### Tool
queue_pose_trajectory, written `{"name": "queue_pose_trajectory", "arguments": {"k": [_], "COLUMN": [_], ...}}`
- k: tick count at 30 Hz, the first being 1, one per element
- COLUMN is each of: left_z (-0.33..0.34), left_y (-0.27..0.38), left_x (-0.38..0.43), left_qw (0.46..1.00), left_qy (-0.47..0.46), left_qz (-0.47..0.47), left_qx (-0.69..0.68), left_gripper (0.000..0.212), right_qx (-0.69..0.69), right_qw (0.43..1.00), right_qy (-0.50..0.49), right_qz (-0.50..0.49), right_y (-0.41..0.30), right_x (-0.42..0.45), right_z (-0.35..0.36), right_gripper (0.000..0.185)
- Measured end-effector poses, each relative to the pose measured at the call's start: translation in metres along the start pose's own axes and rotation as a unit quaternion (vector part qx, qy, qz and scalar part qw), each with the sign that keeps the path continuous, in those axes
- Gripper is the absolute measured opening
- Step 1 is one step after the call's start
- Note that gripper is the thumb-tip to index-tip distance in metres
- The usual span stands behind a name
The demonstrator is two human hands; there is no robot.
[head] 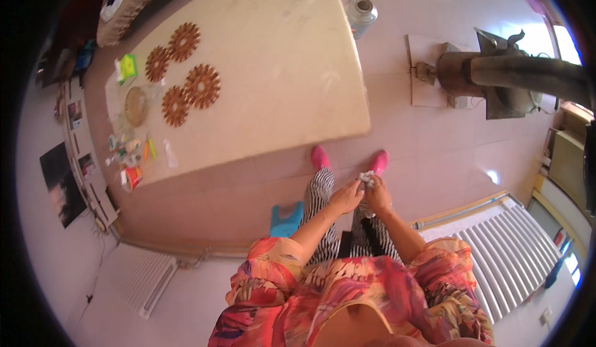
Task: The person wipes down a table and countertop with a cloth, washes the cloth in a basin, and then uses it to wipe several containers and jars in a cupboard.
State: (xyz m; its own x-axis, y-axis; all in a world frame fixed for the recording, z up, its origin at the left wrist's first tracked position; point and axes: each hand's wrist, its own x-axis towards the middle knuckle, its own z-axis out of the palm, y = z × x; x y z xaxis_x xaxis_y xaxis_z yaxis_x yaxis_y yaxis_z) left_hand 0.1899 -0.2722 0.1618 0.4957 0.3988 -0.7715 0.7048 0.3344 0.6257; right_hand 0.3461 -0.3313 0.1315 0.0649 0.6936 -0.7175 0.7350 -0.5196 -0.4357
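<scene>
My left hand [348, 197] and my right hand [379, 195] meet in front of my legs. Between them is a crumpled whitish cloth [367, 178]. The right fingers are closed around it, and the left fingers press against its near side. More of the fabric seems to hang below the hands, partly hidden by them. Beneath are my striped trousers [318, 198] and pink shoes [319, 157]. Ahead to the left stands a large table with a cream top [279, 81].
Several brown scalloped trivets [202, 86], a round dish [136, 107], a green tissue box [126, 68] and a red cup [132, 178] are on the table. A blue stool [286, 220] stands by my left leg. Around me are a stove [458, 74], a flask [361, 15] and a radiator [507, 254].
</scene>
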Motion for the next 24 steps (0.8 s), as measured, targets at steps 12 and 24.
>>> {"name": "queue_pose_trajectory", "arguments": {"k": [12,24], "left_z": [0.141,0.294], "left_y": [0.137,0.393], "left_x": [-0.08,-0.028], "left_qw": [0.98,0.95], "left_qy": [0.085,-0.069], "left_qz": [0.098,0.302], "left_qx": [-0.153,-0.027], "left_gripper": [0.053,0.031], "right_qx": [0.426,0.508], "right_qw": [0.896,0.803], "right_qy": [0.122,0.307], "right_qz": [-0.017,-0.051], "right_y": [0.096,0.279], "right_x": [-0.161,-0.289], "right_z": [-0.094,-0.29], "right_gripper": [0.038,0.049]}}
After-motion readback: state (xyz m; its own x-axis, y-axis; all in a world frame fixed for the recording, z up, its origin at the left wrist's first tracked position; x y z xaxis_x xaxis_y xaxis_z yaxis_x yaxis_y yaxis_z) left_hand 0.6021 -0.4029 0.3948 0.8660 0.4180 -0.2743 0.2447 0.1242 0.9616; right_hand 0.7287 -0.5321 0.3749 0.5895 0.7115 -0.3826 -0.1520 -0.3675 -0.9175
